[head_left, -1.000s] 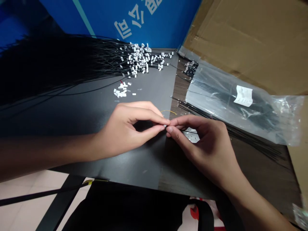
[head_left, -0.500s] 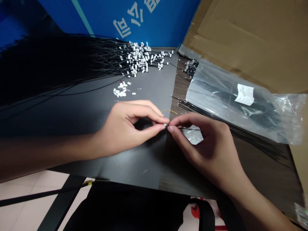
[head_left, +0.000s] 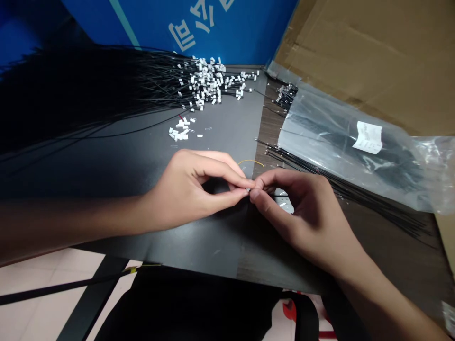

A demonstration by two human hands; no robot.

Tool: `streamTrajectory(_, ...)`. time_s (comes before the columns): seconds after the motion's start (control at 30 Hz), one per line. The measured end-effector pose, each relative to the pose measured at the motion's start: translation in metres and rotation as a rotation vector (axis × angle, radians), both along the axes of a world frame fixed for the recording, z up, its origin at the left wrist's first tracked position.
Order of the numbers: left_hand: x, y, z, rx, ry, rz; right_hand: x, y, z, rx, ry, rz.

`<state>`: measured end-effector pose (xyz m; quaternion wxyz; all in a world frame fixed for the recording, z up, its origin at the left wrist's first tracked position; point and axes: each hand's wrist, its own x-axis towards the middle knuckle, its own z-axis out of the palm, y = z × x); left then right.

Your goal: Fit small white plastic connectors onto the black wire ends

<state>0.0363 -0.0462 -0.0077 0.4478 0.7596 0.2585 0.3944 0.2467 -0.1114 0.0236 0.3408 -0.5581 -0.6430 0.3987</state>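
My left hand (head_left: 188, 192) pinches a tiny white plastic connector (head_left: 248, 190) between thumb and forefinger. My right hand (head_left: 302, 208) meets it fingertip to fingertip, pinching a thin black wire (head_left: 279, 195) whose end runs to the connector. The contact point is mostly hidden by my fingers. A thin yellow wire (head_left: 251, 162) lies just beyond my fingertips on the black tabletop (head_left: 209, 246). Farther back sit a heap of white connectors (head_left: 206, 80) on black wire ends and a smaller loose pile of white connectors (head_left: 179, 133).
A dense bundle of black wires (head_left: 88, 90) spreads to the left. On the right are a clear plastic bag of black wires (head_left: 350, 142), loose black wires (head_left: 355, 194) and cardboard (head_left: 373, 57). A blue board (head_left: 199, 28) stands behind. A black bag (head_left: 185, 308) sits below the table edge.
My hands have drawn closer, with the right fingertips now pressed against the left at the connector. The view has shifted slightly, moving the scene a little up and to the right.
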Motion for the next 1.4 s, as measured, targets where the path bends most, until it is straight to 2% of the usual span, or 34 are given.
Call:
streamTrajectory(0.33,-0.002,0.002,0.001,-0.012,0.014,-0.004,-0.001,-0.002,0.002,0.004,0.027,-0.025)
streamTrajectory(0.67,-0.001,0.009,0.002,-0.182,-0.079,-0.099,0.002,-0.002,0.005,0.030,0.048,-0.008)
streamTrajectory(0.83,-0.002,0.012,0.002,-0.126,-0.070,-0.110,-0.001,-0.001,0.002,0.038,0.075,-0.008)
streamTrajectory(0.93,-0.004,0.018,0.005,-0.022,-0.098,-0.165,-0.001,-0.003,0.009,0.058,0.078,0.010)
streamTrajectory(1.03,-0.010,0.026,0.015,0.056,-0.112,-0.271,0.006,-0.002,0.018,0.089,0.036,0.097)
streamTrajectory(1.1,-0.015,0.030,0.025,0.046,-0.093,-0.353,0.017,0.004,0.018,0.170,-0.054,0.052)
streamTrajectory(1.17,-0.021,0.034,0.035,-0.010,-0.064,-0.411,0.030,0.016,0.009,0.307,-0.250,-0.118)
streamTrajectory(1.2,-0.024,0.036,0.041,-0.047,-0.062,-0.425,0.037,0.023,0.002,0.357,-0.386,-0.181)
streamTrajectory(1.23,-0.027,0.038,0.046,-0.083,-0.079,-0.425,0.043,0.031,-0.005,0.365,-0.435,-0.207)
streamTrajectory(1.3,-0.033,0.044,0.056,-0.137,-0.153,-0.408,0.050,0.045,-0.020,0.388,-0.479,-0.219)
streamTrajectory(1.4,-0.039,0.052,0.075,-0.169,-0.272,-0.336,0.050,0.059,-0.034,0.409,-0.531,-0.151)
